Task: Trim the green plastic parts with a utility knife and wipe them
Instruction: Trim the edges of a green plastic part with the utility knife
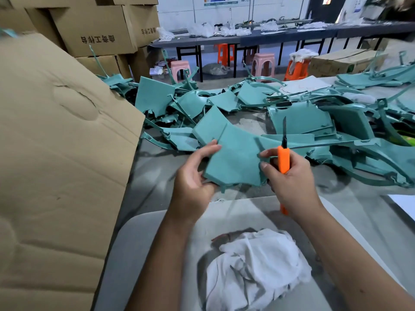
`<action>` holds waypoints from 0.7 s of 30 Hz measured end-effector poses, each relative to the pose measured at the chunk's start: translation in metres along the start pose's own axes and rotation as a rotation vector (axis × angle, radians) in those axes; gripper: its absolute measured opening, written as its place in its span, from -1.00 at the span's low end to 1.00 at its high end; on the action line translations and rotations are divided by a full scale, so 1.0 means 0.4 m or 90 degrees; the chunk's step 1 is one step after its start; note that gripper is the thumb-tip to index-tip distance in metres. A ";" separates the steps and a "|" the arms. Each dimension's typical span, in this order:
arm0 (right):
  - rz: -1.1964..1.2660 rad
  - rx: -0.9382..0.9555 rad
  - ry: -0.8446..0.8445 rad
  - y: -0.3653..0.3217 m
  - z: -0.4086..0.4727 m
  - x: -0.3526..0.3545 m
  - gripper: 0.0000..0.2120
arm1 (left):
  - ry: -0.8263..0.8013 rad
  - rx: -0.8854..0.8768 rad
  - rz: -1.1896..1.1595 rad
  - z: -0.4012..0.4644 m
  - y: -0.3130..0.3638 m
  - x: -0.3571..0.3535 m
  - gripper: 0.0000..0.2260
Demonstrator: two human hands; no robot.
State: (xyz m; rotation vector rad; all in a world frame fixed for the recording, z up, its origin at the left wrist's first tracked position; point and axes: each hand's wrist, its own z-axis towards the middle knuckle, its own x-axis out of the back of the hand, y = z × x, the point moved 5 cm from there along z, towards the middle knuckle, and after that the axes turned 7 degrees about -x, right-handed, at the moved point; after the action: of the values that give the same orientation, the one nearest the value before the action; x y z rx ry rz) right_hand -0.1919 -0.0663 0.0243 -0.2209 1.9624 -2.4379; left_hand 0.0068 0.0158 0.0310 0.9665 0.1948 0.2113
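Held above the table [157, 167], the green plastic part [233, 158] looks light and stiff, edge-gripped by the left hand [193, 176] while the right hand [289, 176] grips the utility knife [283, 159].

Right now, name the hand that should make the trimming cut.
Right hand: it already grips the orange utility knife, blade out and pointing up. The left hand holds the green part steady.

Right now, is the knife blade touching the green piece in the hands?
Apart. The head view shows the knife blade pointing up, away from the held green piece, with the right hand gripping the orange handle.
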 end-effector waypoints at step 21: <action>-0.380 0.110 0.058 -0.022 -0.028 -0.012 -0.67 | 0.330 0.220 -0.156 -0.015 -0.051 0.061 -0.65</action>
State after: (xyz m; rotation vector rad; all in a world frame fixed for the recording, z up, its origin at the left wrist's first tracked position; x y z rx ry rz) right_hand -0.1876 -0.0531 0.0301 -0.8091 1.9123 -2.9932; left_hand 0.0306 0.0157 0.0090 1.2058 0.8427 0.2026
